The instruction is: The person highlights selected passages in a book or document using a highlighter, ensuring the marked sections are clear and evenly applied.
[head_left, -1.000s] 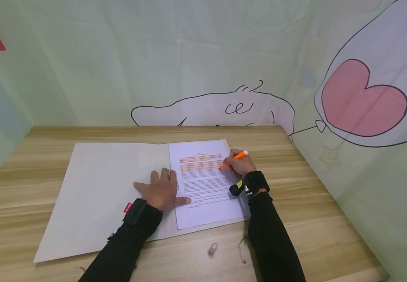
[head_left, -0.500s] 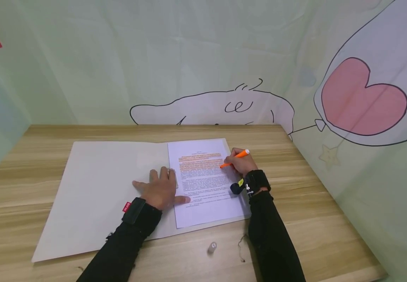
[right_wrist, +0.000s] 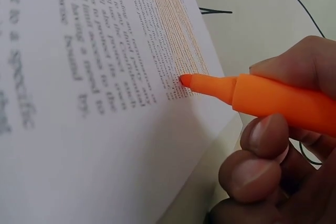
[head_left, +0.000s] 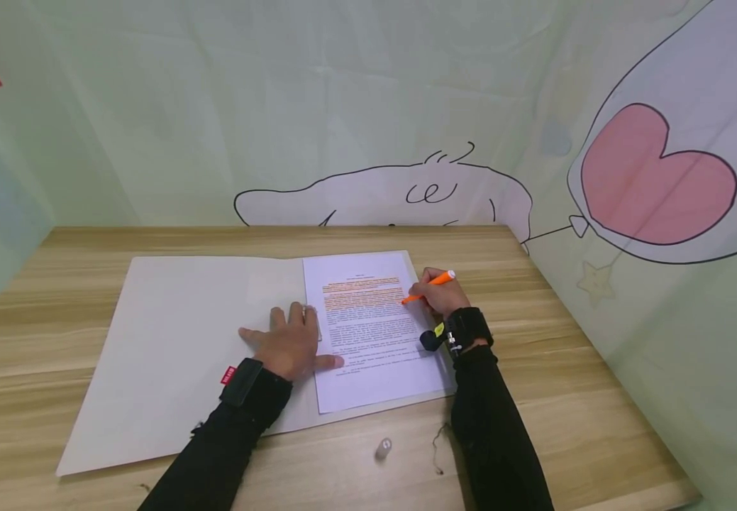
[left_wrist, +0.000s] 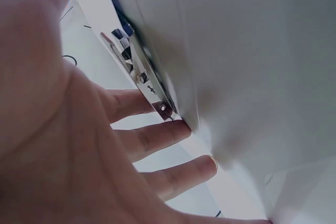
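My right hand (head_left: 445, 294) pinches an orange highlighter (head_left: 438, 279), its tip at the right end of a text line on a printed sheet (head_left: 368, 390). In the right wrist view the highlighter (right_wrist: 283, 100) is uncapped, and orange marking covers the upper lines. The sheet lies on the right half of an opened white folder (head_left: 170, 341). With fingers spread, my left hand (head_left: 288, 348) rests on the folder near its fold, the thumb on the sheet's left edge. A metal clip (left_wrist: 142, 72) shows beside those fingers in the left wrist view; the hand partly covers it from above.
On the wooden table (head_left: 566, 426) a small greyish cap-like piece (head_left: 384, 448) lies in front of the folder. A thin thread (head_left: 437, 448) is near the right sleeve. Fabric walls with cartoon drawings stand behind and at both sides.
The highlighter tip has slid a little to the right along the text line, my right hand moving with it. My left hand stays in place on the folder.
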{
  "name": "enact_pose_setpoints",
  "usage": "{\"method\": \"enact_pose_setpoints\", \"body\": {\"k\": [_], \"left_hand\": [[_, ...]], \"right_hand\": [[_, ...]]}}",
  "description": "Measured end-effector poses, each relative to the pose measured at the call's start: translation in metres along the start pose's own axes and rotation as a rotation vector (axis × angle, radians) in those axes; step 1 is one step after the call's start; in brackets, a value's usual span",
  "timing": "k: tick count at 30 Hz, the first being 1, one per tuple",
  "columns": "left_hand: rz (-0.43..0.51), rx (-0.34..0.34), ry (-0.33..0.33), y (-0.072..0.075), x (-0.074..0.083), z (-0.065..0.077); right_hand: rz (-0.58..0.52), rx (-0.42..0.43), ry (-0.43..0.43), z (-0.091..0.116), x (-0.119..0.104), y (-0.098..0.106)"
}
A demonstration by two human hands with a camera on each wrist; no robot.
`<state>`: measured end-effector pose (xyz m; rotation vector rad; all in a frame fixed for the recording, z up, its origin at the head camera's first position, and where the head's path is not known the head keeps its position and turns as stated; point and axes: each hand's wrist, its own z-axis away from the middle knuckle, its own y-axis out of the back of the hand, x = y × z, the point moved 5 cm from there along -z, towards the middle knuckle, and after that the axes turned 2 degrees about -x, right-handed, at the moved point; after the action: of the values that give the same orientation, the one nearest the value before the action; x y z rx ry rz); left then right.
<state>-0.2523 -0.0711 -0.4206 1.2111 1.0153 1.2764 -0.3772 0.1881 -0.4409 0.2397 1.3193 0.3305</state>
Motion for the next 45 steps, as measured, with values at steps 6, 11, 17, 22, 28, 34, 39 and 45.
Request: {"method": "enact_pose_setpoints", "body": {"k": [6,11,17,22,28,34,39,45], "left_hand": [[0.003,0.004,-0.002,0.0,0.0,0.001],[0.006,0.005,0.001,0.0,0.0,0.001],[0.018,-0.003,0.012,0.001,0.0,0.002],[0.022,-0.003,0.016,0.001,0.0,0.002],[0.023,-0.006,0.027,0.0,0.0,0.002],[0.021,-0.014,0.042,-0.001,0.001,-0.001],[0.015,-0.027,0.042,-0.002,0.004,-0.003],[0.004,-0.035,0.037,-0.003,0.006,-0.003]], "right_hand": [[-0.027,-0.001,-0.001,-0.001,0.004,0.003],[-0.027,-0.022,0.024,-0.001,0.004,0.005],[-0.319,-0.137,0.047,0.014,-0.006,0.011],[-0.514,-0.124,0.089,0.024,-0.022,0.011],[-0.485,-0.145,0.192,0.02,-0.039,-0.019],[-0.21,-0.334,0.315,0.028,-0.052,-0.074],[-0.142,-0.334,0.306,0.035,-0.048,-0.101],[-0.074,-0.289,0.261,0.034,-0.039,-0.112]]}}
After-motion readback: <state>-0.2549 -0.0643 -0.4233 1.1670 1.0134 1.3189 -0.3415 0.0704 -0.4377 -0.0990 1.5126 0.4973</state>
